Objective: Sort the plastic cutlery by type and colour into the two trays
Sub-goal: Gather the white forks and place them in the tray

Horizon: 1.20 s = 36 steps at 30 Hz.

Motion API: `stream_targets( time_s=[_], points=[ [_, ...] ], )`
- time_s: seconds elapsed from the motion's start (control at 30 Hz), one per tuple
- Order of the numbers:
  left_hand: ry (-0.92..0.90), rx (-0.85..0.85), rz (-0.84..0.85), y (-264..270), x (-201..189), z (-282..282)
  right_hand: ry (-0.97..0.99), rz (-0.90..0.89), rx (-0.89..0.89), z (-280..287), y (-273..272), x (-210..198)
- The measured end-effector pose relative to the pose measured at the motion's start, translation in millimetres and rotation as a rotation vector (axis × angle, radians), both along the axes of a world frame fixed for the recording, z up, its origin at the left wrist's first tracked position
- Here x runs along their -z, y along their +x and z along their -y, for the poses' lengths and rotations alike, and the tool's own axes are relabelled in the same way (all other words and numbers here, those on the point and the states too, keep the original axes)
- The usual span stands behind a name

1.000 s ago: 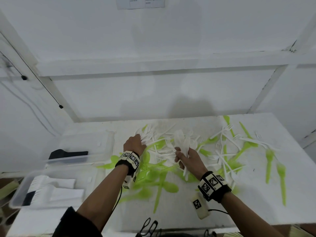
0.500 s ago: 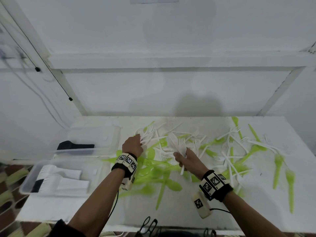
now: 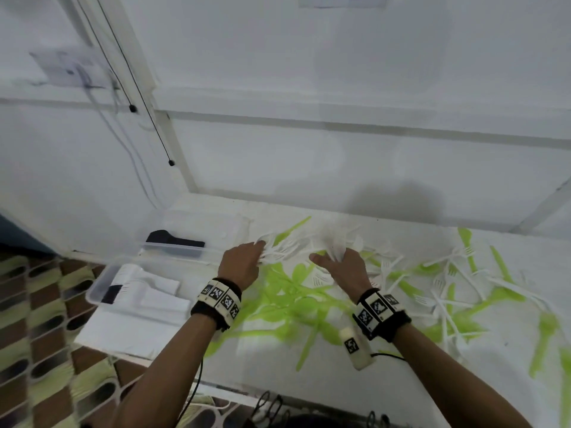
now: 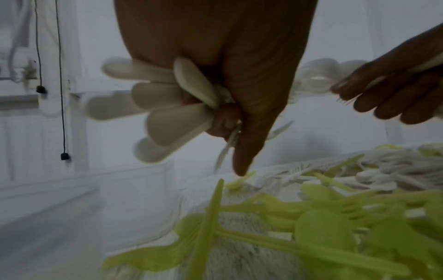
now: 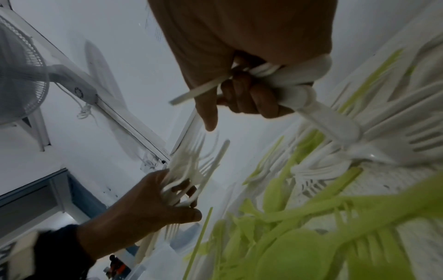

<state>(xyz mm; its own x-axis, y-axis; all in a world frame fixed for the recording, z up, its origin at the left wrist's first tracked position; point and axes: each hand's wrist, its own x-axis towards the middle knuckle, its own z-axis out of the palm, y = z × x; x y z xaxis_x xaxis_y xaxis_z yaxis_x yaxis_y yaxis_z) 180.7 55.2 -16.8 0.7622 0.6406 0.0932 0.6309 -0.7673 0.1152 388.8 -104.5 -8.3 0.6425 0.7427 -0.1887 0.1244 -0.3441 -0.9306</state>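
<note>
Presently both hands work over the cutlery heap on the white surface (image 3: 500,378). Left hand (image 3: 242,262) is clenched round a bundle of white forks (image 5: 189,170); in the left wrist view their flat handle ends fan out toward 9 o'clock, and in the right wrist view the tines point up toward 12. Right hand (image 3: 343,267) has its fingers curled round a second bunch of white cutlery (image 5: 309,96), long axes running toward 4 o'clock in its wrist view; one loose handle sticks out toward 8. Which types it holds I cannot tell.

Green cutlery (image 3: 296,301), lime and slightly translucent, lies crisscrossed beneath and between the wrists, spoons and forks mixed, no common direction. More white forks (image 3: 448,285) are scattered at 3 o'clock of the right hand, tangled with green pieces.

Two clear trays sit at 9 o'clock of the left hand: near tray (image 3: 92,291) holds white stacked pieces, far tray (image 3: 228,223) a black item (image 3: 173,239).
</note>
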Motion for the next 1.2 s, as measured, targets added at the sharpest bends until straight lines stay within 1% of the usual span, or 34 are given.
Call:
stream_targets(
  time_s=[0.03,0.1,0.13,0.2,0.23,0.27,0.33,0.37,0.4,0.5,0.57,0.67,0.73,0.77,0.8,0.93,0.97,1.07,1.13,1.2],
  points=[
    [-0.032,-0.003,-0.005,-1.2,-5.0,4.2,0.002,0.032,0.001,-3.3,-1.5,-1.6],
    [-0.135,-0.012,-0.077,-5.0,-9.5,7.1,0.019,0.129,-0.033,-9.5,-2.5,-1.7],
    [-0.204,-0.018,-0.08,-8.5,-12.1,8.1,0.022,0.175,-0.063,-12.0,-3.0,-2.7],
    [-0.354,-0.012,-0.021,-16.2,-13.4,7.8,0.002,0.235,-0.148,-17.2,-3.8,-7.2],
    [-0.427,0.014,0.027,-20.0,-12.6,8.2,-0.014,0.22,-0.214,-19.3,-5.2,-10.4],
    [-0.516,0.031,0.084,-23.4,-10.4,8.4,-0.019,0.154,-0.287,-20.9,-6.8,-12.3],
    [-0.673,0.031,0.204,-28.2,-10.8,12.1,0.032,-0.096,-0.397,-23.4,-11.5,-13.7],
    [-0.717,0.024,0.232,-29.2,-14.2,15.1,0.066,-0.197,-0.419,-24.1,-14.3,-13.3],
    [-0.739,0.018,0.25,-29.5,-15.2,17.0,0.087,-0.242,-0.414,-24.7,-17.5,-12.0],
    [-0.769,0.017,0.274,-30.6,-11.3,20.4,0.088,-0.219,-0.322,-23.7,-24.9,-9.3],
    [-0.821,-0.021,0.345,-31.9,-7.0,20.2,0.105,-0.206,-0.261,-22.6,-26.6,-8.1],
    [-0.988,-0.142,0.559,-32.1,-9.0,24.8,0.122,-0.26,-0.192,-20.0,-23.6,-8.9],
    [-1.087,-0.161,0.667,-31.3,-13.5,27.8,0.106,-0.3,-0.21,-14.8,-19.4,-11.2],
    [-1.118,-0.156,0.676,-30.9,-18.9,30.0,0.078,-0.283,-0.245,-11.0,-16.5,-12.7],
    [-1.135,-0.139,0.651,-30.2,-22.1,29.7,0.045,-0.249,-0.287,-7.0,-13.0,-13.0],
    [-1.141,-0.054,0.424,-24.9,-30.6,24.1,-0.075,-0.078,-0.567,9.4,-7.1,-13.6],
    [-1.15,-0.054,0.392,-23.2,-32.0,22.8,-0.085,-0.044,-0.628,13.6,-8.9,-15.7],
    [-1.202,-0.02,0.334,-17.7,-33.2,19.8,-0.061,0.023,-0.723,20.5,-8.9,-20.6],
    [-1.233,-0.028,0.327,-15.0,-31.1,21.7,-0.106,0.154,-0.809,21.9,-6.2,-21.8],
    [-1.239,-0.05,0.344,-9.4,-29.2,24.5,-0.125,0.41,-0.865,22.6,-8.1,-20.8]
  ],
)
